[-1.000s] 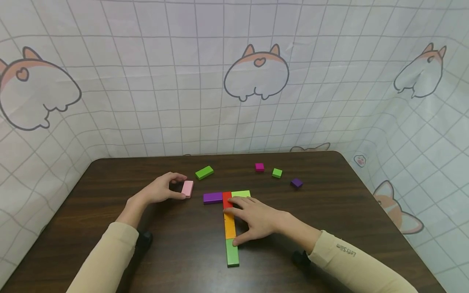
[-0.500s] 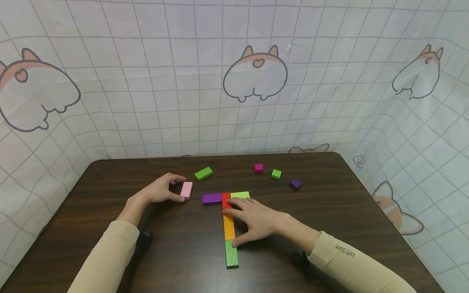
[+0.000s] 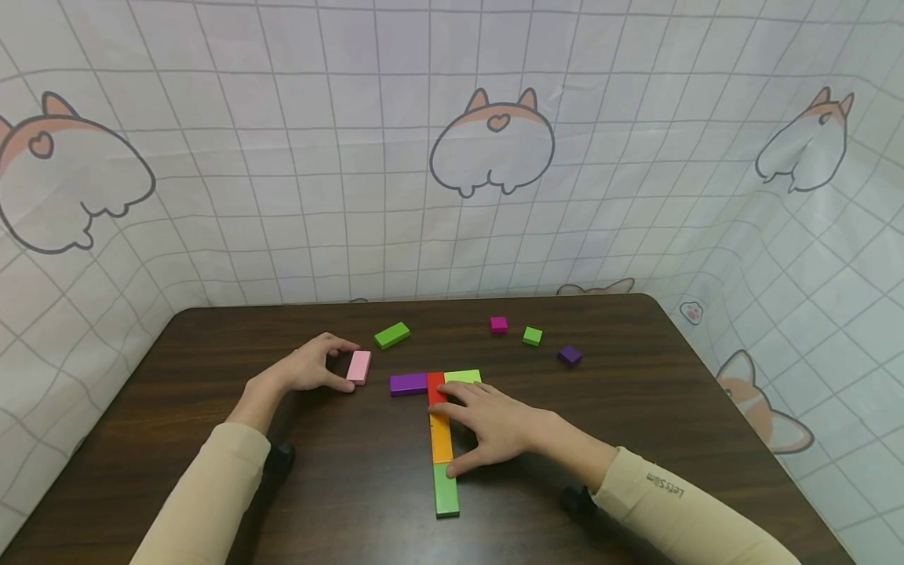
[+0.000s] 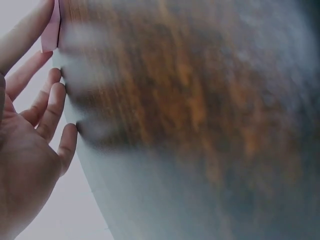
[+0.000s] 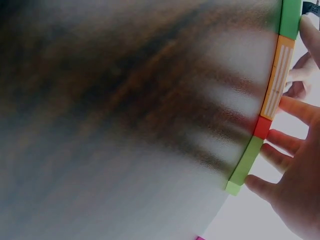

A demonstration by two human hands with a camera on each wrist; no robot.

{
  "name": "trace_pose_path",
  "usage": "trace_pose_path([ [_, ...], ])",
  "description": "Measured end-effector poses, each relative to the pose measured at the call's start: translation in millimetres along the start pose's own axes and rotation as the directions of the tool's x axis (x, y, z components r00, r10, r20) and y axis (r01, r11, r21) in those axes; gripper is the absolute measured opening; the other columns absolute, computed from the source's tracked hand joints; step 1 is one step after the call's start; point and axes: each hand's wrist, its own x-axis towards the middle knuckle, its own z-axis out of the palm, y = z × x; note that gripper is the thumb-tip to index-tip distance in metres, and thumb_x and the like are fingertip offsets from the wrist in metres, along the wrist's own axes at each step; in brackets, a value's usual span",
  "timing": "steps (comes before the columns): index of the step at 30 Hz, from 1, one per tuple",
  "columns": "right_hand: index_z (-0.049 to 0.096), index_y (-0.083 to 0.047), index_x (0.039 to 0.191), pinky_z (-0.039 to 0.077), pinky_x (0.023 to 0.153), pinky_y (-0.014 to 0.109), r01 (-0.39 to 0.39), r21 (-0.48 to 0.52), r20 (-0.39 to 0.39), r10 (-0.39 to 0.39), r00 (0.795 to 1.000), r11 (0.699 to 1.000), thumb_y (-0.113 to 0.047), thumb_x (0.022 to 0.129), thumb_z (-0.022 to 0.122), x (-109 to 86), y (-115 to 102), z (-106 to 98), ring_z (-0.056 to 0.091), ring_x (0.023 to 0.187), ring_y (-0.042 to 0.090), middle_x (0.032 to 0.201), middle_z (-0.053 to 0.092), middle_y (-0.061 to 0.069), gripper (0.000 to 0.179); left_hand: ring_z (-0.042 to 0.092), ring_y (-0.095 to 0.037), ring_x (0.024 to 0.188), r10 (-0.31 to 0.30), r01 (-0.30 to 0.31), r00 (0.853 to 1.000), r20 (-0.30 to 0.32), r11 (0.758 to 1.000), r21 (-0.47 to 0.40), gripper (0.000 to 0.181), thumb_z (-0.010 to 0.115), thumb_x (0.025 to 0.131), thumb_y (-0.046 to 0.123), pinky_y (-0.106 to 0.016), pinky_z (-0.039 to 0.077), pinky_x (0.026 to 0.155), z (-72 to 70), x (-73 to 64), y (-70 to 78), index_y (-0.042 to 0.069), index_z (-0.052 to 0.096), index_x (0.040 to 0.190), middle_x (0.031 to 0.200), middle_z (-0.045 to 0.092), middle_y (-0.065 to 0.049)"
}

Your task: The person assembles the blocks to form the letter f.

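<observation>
1. Left hand (image 3: 304,367): thumb and index finger part by the length of the pink block (image 3: 359,368) and pinch it. It lies left of the purple block (image 3: 408,384), apart from it.
2. Right hand (image 3: 497,424): fingers spread wide, gripping nothing; tips touch the red block (image 3: 435,382), orange block (image 3: 441,439) and green block (image 3: 446,494), lined up far to near.
3. The purple block adjoins the red block's left side, the lime block (image 3: 463,376) its right.
4. Table (image 3: 636,439): dark brown wood grain, glossy sheen, far corners rounded.
5. Far right: magenta block (image 3: 498,324), small green block (image 3: 533,336), dark purple block (image 3: 570,355), separate.
6. Room: white cloth (image 3: 282,235), grid-lined, rippled, cartoon animal prints, surrounds the far, left and right sides.
</observation>
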Motion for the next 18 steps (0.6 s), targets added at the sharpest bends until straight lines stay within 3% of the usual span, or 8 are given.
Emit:
trace_pose_path([
  [18,0.040,-0.021,0.159,0.024,0.118,0.057,0.002,-0.001,-0.007,-0.002,1.000,1.000,-0.075,0.087,0.062,-0.1,-1.6,-1.8,0.026,0.151,0.027,0.164,0.029,0.010,0.092,0.051,-0.044,0.126,0.014,-0.014,1.000,-0.011,1.000,0.007,0.066,0.091,0.081,0.030,-0.061,0.039,0.104,0.0,0.2,0.4,0.004,0.064,0.136,0.134,0.051,-0.020],
])
